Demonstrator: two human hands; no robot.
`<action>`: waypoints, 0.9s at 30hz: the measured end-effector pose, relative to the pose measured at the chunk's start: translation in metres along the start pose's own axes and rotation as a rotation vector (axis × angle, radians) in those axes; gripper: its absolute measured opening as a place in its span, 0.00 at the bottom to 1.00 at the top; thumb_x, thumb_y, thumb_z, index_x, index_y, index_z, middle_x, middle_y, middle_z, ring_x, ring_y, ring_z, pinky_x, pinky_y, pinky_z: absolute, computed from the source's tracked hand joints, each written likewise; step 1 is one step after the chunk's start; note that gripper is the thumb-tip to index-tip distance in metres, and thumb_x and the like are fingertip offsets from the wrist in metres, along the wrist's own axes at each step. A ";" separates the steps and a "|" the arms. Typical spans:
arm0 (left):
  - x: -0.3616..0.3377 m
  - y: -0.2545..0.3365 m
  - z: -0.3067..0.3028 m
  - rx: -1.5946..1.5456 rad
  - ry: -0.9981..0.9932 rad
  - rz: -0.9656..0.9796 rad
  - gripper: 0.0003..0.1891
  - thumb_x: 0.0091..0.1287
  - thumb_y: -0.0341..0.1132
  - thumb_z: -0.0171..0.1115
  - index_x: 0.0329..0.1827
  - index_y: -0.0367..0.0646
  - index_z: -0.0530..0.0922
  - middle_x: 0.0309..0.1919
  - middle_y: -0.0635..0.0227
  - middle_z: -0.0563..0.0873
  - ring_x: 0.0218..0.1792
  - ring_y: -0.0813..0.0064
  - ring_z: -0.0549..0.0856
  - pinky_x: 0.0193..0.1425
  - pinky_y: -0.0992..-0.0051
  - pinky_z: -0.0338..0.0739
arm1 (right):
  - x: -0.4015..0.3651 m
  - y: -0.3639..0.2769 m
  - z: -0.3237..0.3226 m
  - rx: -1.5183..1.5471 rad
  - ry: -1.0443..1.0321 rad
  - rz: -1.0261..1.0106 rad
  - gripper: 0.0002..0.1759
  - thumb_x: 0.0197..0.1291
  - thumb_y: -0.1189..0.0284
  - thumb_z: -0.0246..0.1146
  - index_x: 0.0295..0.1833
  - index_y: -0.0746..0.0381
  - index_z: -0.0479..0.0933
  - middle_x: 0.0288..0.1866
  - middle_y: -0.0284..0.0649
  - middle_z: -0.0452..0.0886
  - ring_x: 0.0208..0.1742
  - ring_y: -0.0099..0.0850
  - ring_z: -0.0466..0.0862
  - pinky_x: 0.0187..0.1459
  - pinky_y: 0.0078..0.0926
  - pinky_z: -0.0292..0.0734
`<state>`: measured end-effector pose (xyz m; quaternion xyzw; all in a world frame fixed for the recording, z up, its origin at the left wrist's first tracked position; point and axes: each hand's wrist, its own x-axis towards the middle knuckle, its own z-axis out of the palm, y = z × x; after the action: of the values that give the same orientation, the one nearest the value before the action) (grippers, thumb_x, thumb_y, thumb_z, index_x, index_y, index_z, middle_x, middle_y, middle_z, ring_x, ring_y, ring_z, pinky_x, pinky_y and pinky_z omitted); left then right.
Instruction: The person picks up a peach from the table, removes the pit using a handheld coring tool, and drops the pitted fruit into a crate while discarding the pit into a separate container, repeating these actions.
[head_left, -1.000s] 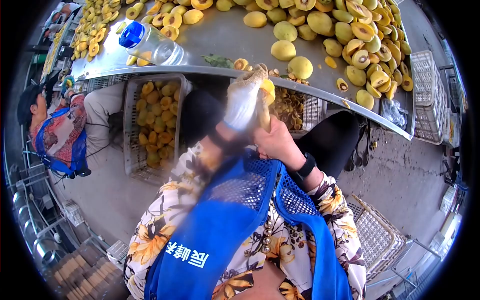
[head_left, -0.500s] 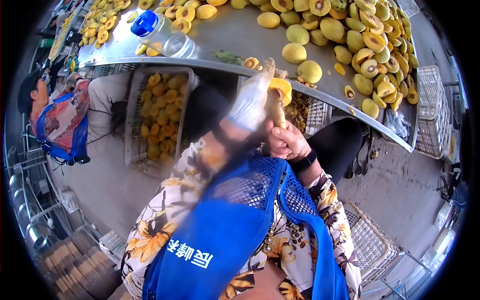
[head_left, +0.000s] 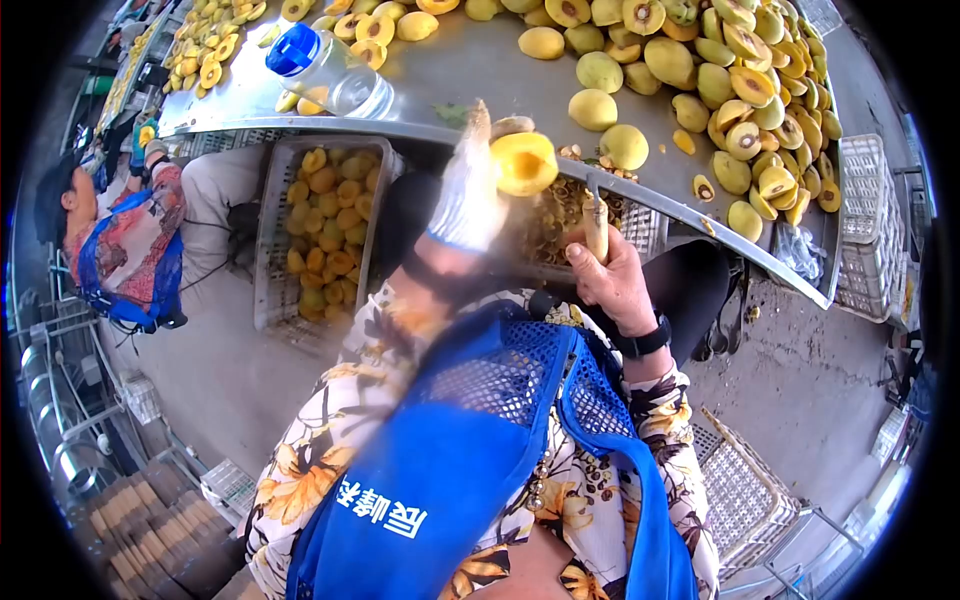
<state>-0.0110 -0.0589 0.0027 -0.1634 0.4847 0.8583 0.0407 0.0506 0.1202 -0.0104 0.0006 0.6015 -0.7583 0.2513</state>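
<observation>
My left hand (head_left: 468,205), in a white glove, is closed on a yellow peach half (head_left: 526,166) at the table's front edge. The half's hollow faces up, with no stone in it. To its right, my bare right hand (head_left: 617,280) grips a pitting tool (head_left: 595,228) by its light wooden handle; its thin metal end points up toward the table. Tool and peach half are apart. Below them, a crate (head_left: 650,232) under the table edge holds stones and scraps.
Peach halves (head_left: 752,86) are heaped on the metal table (head_left: 480,75), where a blue-capped water bottle (head_left: 358,92) lies. A crate of peach halves (head_left: 268,270) stands on the floor at left. Another person (head_left: 130,235) sits beyond it. White crates (head_left: 865,225) are stacked at right.
My left hand has moved left with the peach half, away from the tool. My right hand has shifted right and slightly down, the tool's metal end now showing.
</observation>
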 end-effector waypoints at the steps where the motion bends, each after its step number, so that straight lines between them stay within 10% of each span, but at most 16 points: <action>1: 0.002 0.003 -0.006 -0.067 -0.015 -0.048 0.28 0.71 0.56 0.41 0.46 0.37 0.75 0.37 0.60 0.84 0.37 0.67 0.84 0.42 0.73 0.81 | -0.001 0.000 -0.002 0.019 0.012 0.003 0.15 0.61 0.68 0.63 0.47 0.65 0.69 0.20 0.27 0.68 0.14 0.14 0.65 0.15 0.11 0.61; 5: 0.002 0.025 -0.081 0.313 0.242 0.024 0.30 0.69 0.59 0.42 0.44 0.38 0.78 0.33 0.62 0.85 0.30 0.68 0.85 0.38 0.72 0.80 | 0.002 0.006 -0.008 -0.114 0.080 0.054 0.13 0.61 0.69 0.62 0.45 0.65 0.71 0.22 0.27 0.70 0.15 0.13 0.67 0.16 0.10 0.62; 9: 0.003 0.072 -0.122 1.689 0.554 0.157 0.23 0.64 0.54 0.51 0.33 0.41 0.82 0.34 0.58 0.84 0.33 0.59 0.84 0.39 0.65 0.76 | 0.011 0.034 -0.015 -0.315 0.158 -0.060 0.11 0.60 0.72 0.62 0.45 0.65 0.73 0.22 0.28 0.73 0.17 0.14 0.69 0.19 0.12 0.65; 11: 0.024 0.072 -0.124 1.706 0.283 0.456 0.21 0.65 0.51 0.50 0.44 0.42 0.80 0.43 0.55 0.83 0.46 0.53 0.80 0.49 0.63 0.73 | 0.014 0.043 -0.013 -0.479 0.226 -0.078 0.11 0.58 0.72 0.63 0.44 0.65 0.75 0.24 0.30 0.76 0.22 0.17 0.73 0.25 0.16 0.69; 12: 0.031 0.076 -0.077 1.661 0.258 0.301 0.16 0.65 0.44 0.53 0.45 0.42 0.80 0.43 0.55 0.83 0.47 0.55 0.80 0.50 0.66 0.74 | 0.019 0.055 -0.015 -0.565 0.260 -0.209 0.11 0.57 0.70 0.64 0.42 0.65 0.76 0.27 0.32 0.78 0.27 0.20 0.76 0.31 0.20 0.73; 13: 0.050 0.060 -0.068 1.504 0.022 0.615 0.16 0.65 0.44 0.53 0.44 0.41 0.80 0.43 0.57 0.83 0.48 0.57 0.80 0.51 0.69 0.74 | 0.017 0.043 -0.010 -0.579 0.248 -0.120 0.11 0.58 0.70 0.64 0.43 0.66 0.76 0.27 0.34 0.79 0.30 0.23 0.77 0.35 0.21 0.74; 17: 0.119 -0.008 0.033 1.817 -0.390 0.730 0.14 0.63 0.44 0.52 0.47 0.49 0.76 0.42 0.54 0.80 0.42 0.53 0.82 0.47 0.60 0.76 | 0.014 0.056 -0.018 -0.557 0.206 -0.108 0.12 0.59 0.71 0.62 0.46 0.66 0.75 0.27 0.33 0.78 0.24 0.20 0.75 0.28 0.19 0.73; 25: 0.157 -0.040 0.069 1.990 -0.691 0.481 0.17 0.60 0.36 0.54 0.52 0.50 0.79 0.35 0.61 0.85 0.34 0.62 0.84 0.37 0.63 0.79 | -0.008 0.045 -0.025 -0.493 0.338 -0.131 0.13 0.59 0.72 0.62 0.48 0.65 0.74 0.25 0.31 0.77 0.25 0.16 0.74 0.27 0.17 0.71; 27: 0.124 -0.002 0.056 1.289 -0.539 0.013 0.18 0.62 0.37 0.54 0.56 0.49 0.76 0.37 0.64 0.84 0.29 0.70 0.84 0.26 0.71 0.78 | -0.004 0.042 -0.027 -0.544 0.392 -0.251 0.13 0.60 0.72 0.61 0.48 0.66 0.73 0.26 0.32 0.77 0.27 0.17 0.74 0.29 0.18 0.72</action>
<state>-0.1410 -0.0220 -0.0117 0.1148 0.8714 0.4104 0.2430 0.0618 0.1402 -0.0546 0.0053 0.8136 -0.5808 0.0272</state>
